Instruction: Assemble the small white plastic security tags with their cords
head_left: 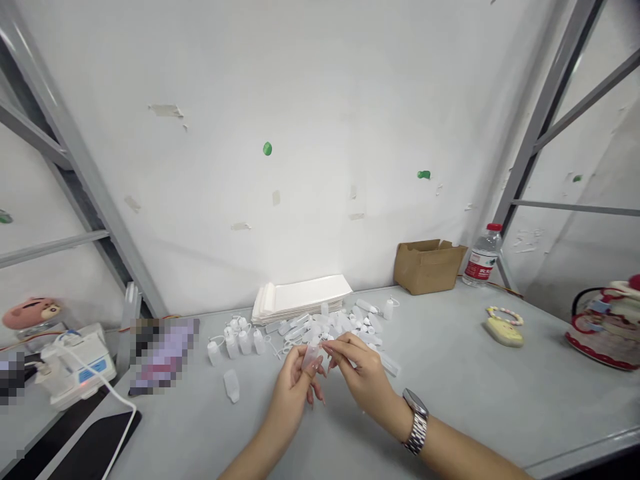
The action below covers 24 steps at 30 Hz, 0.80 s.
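Note:
A small translucent squeeze bottle (311, 355) is upright in my left hand (294, 381), whose fingers and thumb close around its body. At the bottle's top, the fingertips of my right hand (367, 373) are pinched together; whatever they hold is too small to make out. Just beyond both hands lies a loose pile of similar bottles, white caps and nozzles (345, 325). To the left, several capped bottles (245, 343) stand in a group. One uncapped bottle (231, 385) lies flat in front of them.
White flat sheets (305, 295) are stacked against the wall. A cardboard box (430, 267) and a water bottle (481, 259) stand at the back right. Nearer are a bead bracelet and a yellow item (504, 332). A white power strip (80, 370) with cables sits left.

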Each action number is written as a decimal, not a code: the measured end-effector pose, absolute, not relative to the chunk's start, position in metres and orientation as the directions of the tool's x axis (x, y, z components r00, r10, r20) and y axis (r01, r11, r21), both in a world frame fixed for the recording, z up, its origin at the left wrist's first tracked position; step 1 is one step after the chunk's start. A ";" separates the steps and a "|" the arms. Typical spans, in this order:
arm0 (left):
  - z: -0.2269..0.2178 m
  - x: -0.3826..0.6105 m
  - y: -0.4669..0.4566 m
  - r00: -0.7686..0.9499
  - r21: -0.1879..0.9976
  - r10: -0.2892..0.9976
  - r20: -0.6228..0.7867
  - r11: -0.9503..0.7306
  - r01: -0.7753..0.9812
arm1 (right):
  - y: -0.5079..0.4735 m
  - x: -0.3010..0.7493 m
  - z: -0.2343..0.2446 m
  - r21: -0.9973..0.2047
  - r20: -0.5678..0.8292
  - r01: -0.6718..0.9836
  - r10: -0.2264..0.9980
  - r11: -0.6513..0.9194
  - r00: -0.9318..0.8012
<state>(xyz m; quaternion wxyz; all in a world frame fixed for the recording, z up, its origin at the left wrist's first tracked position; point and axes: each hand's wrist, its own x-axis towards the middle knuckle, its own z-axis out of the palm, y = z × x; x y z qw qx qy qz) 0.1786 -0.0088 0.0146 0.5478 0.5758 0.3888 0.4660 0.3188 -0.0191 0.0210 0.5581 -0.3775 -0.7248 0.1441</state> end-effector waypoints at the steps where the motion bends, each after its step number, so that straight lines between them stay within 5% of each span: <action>1: 0.014 0.179 -0.009 0.271 0.993 0.956 0.114 -0.101 -0.062 | -0.019 0.319 0.021 -0.631 0.700 0.389 0.709 0.671 -0.087; 24: 0.013 0.179 -0.007 0.255 0.992 0.960 0.116 -0.098 -0.083 | -0.018 0.317 0.018 -0.635 0.706 0.342 0.700 0.692 -0.107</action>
